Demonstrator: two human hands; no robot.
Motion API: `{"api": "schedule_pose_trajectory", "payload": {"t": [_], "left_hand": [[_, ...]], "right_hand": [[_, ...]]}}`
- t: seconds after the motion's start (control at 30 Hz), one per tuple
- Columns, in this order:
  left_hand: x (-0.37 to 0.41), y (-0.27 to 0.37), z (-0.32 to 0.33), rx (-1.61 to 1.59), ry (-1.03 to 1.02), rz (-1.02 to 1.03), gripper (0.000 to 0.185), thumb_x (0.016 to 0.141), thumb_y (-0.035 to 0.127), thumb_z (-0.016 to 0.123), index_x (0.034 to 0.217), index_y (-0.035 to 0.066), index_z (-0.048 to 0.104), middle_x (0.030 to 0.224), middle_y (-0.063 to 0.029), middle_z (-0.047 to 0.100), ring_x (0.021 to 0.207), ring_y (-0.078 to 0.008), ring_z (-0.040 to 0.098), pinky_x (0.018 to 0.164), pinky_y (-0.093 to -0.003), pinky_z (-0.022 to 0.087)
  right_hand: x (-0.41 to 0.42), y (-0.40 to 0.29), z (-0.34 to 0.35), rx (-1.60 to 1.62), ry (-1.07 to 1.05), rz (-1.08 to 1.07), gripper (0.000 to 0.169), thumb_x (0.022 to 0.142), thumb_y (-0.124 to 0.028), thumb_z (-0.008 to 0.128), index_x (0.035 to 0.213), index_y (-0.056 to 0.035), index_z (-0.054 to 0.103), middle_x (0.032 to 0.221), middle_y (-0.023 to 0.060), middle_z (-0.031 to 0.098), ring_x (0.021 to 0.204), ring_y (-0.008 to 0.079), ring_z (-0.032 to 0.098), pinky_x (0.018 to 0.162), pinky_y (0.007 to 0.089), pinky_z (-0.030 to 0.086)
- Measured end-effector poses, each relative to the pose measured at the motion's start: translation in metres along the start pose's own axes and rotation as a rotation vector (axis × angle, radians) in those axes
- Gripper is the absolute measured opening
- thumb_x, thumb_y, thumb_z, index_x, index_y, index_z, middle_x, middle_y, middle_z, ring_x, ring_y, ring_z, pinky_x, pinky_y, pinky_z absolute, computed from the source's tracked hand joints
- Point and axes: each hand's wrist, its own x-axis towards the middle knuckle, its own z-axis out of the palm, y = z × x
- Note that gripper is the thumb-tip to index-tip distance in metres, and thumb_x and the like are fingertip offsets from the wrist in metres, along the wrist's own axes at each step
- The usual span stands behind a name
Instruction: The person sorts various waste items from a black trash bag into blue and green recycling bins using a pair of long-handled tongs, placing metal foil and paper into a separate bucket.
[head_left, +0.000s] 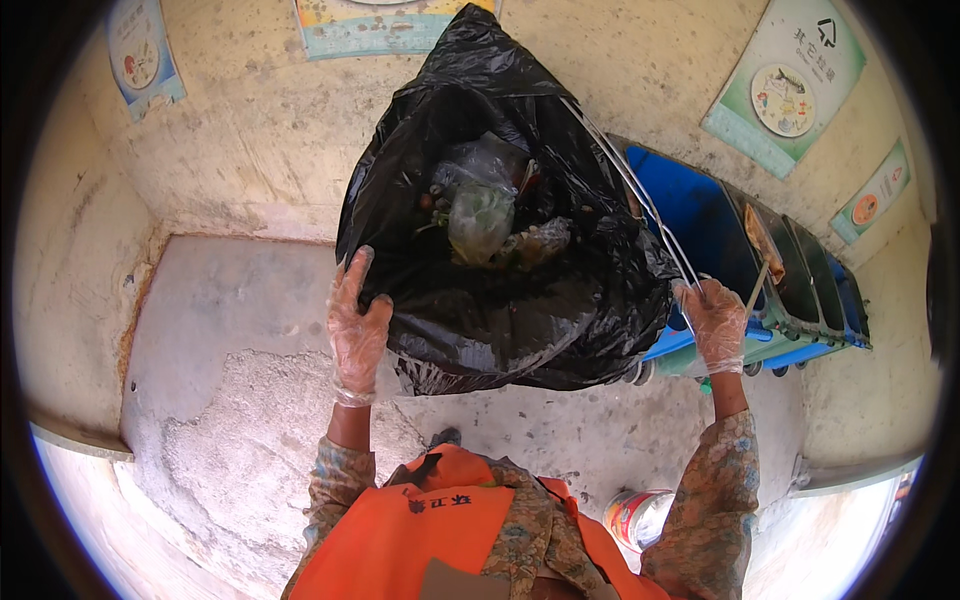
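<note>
A large black plastic garbage bag hangs open in front of me, over something it hides. Inside it lie a tied clear plastic bag and other refuse. My left hand, in a clear disposable glove, grips the bag's left edge between thumb and fingers. My right hand, gloved the same way, is closed on the lower end of long metal tongs, which slant up to the bag's upper right rim. The bag's right edge touches that hand.
Blue and green wheeled bins stand in a row along the right wall, with a brown item and a stick on them. A round container with a coloured label stands on the concrete floor near my right arm. Posters hang on the walls.
</note>
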Motion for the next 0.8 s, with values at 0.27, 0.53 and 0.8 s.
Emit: {"api": "schedule_pose_trajectory", "payload": {"t": [0.27, 0.53, 0.8], "left_hand": [[0.004, -0.01, 0.008, -0.103, 0.035, 0.047, 0.059, 0.076, -0.008, 0.053, 0.134, 0.003, 0.053, 0.135, -0.0148, 0.053, 0.127, -0.0264, 0.049, 0.109, -0.0345, 0.034], [0.001, -0.009, 0.009, -0.171, 0.042, 0.024, 0.059, 0.076, -0.009, 0.053, 0.134, 0.003, 0.053, 0.135, -0.0136, 0.054, 0.126, -0.0244, 0.05, 0.108, -0.0334, 0.035], [-0.003, -0.011, 0.006, -0.162, 0.051, -0.012, 0.058, 0.077, -0.008, 0.053, 0.134, 0.003, 0.054, 0.135, -0.0135, 0.053, 0.126, -0.0252, 0.05, 0.108, -0.0342, 0.035]], "right_hand": [[-0.012, 0.018, -0.033, -0.068, -0.178, 0.067, 0.038, 0.073, -0.036, 0.081, 0.074, -0.0054, 0.058, 0.069, 0.0114, 0.059, 0.065, 0.028, 0.057, 0.059, 0.0389, 0.046], [-0.015, 0.013, -0.02, -0.239, -0.177, -0.068, 0.046, 0.073, -0.042, 0.078, 0.088, -0.004, 0.059, 0.081, 0.0117, 0.058, 0.082, 0.032, 0.055, 0.08, 0.0456, 0.043], [0.01, 0.002, -0.004, -0.372, -0.184, -0.168, 0.049, 0.076, -0.047, 0.073, 0.09, -0.0015, 0.062, 0.089, 0.0144, 0.059, 0.09, 0.0321, 0.055, 0.086, 0.0446, 0.042]]}}
